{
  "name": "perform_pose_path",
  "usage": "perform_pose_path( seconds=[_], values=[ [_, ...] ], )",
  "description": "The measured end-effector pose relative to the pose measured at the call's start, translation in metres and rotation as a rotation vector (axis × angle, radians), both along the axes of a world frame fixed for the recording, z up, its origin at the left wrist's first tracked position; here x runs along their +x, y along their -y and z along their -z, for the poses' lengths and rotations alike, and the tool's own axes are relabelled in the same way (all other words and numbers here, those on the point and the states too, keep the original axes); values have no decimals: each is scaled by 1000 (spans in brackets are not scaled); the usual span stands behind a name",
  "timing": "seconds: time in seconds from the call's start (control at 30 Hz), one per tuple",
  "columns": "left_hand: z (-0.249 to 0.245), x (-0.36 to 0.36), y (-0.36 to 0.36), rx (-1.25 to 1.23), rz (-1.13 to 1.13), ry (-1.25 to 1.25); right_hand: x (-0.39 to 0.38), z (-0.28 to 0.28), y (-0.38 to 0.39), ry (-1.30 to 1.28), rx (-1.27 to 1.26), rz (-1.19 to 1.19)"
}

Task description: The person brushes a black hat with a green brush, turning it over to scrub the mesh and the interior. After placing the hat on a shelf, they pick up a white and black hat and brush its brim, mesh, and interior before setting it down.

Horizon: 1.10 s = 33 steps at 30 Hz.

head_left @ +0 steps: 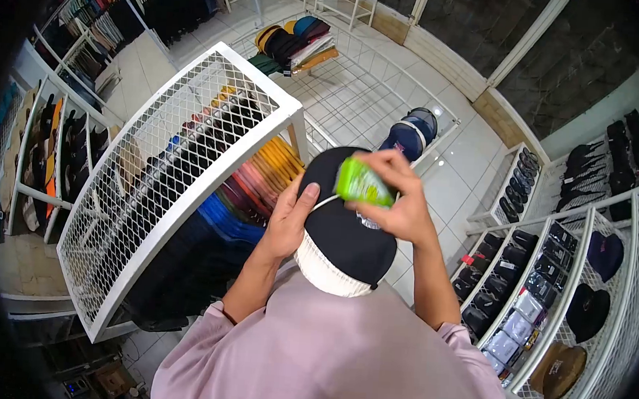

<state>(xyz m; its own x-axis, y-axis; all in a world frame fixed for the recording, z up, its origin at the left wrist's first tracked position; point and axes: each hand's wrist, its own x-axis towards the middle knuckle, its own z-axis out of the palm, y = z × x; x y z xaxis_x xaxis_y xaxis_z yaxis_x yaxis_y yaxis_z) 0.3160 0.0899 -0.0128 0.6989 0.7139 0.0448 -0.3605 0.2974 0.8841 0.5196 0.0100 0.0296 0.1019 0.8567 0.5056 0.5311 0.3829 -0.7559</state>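
My left hand (288, 216) grips the left edge of a black cap (350, 241), thumb over the brim and fingers underneath. The cap has a white back part, a thin white line where the brim meets the crown, and a pale emblem partly covered by my right hand. My right hand (407, 201) is closed around a bright green block-like thing (363, 182) with pale markings, blurred by motion. It overlaps the cap's brim and front in this view, and I cannot tell its exact kind.
A white mesh-topped rack (192, 133) with hanging coloured clothes (262, 174) stands close on my left. Ahead, a low wire table (341, 91) bears stacked caps (292, 44) and navy caps (411, 136). On the right, shelves hold packaged goods (520, 325) and hats (587, 311).
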Motion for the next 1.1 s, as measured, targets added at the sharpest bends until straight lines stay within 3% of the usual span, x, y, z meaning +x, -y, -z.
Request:
perform_pose_path(
  seconds=[0.07,0.17,0.2,0.3,0.37,0.4,0.43,0.47,0.57,0.6,0.67,0.7,0.73,0.87,0.97,1.07,1.1],
  values=[
    [5,-2,1,49,10,-23,8,6,-3,-34,-25,-120],
    [2,-1,5,-22,48,10,10,12,-14,-157,-46,412],
    [3,0,4,-14,43,16,6,10,-13,-152,-36,406],
    [6,1,4,15,-23,4,-2,-1,-1,28,-36,-73],
    [3,-3,6,175,14,-63,6,5,-7,-73,-69,62],
    [1,-4,7,174,16,-62,10,6,-10,-169,-102,193],
    [-2,-3,7,92,14,-40,6,3,-13,-103,-46,359],
    [-4,-3,7,11,10,-17,2,2,-12,-101,-46,356],
    [0,-3,2,76,-11,-28,-6,-10,-1,102,-11,-58],
    [0,-4,3,101,7,-39,-3,-5,-2,95,-20,-51],
    [-3,-6,6,150,8,-56,8,4,-11,-152,-47,168],
    [-5,-6,6,63,10,-27,9,7,-13,-146,-22,344],
    [-7,-6,5,-20,7,3,5,7,-10,-143,-20,342],
    [-1,-6,0,60,16,-19,4,-2,2,-58,-92,-126],
    [-1,-5,2,60,41,-21,10,10,-10,-154,-43,315],
    [4,-2,-2,23,29,-4,-6,6,-2,-89,-56,233],
    [7,-2,-2,25,4,-10,-3,5,1,46,-15,63]
  ],
)
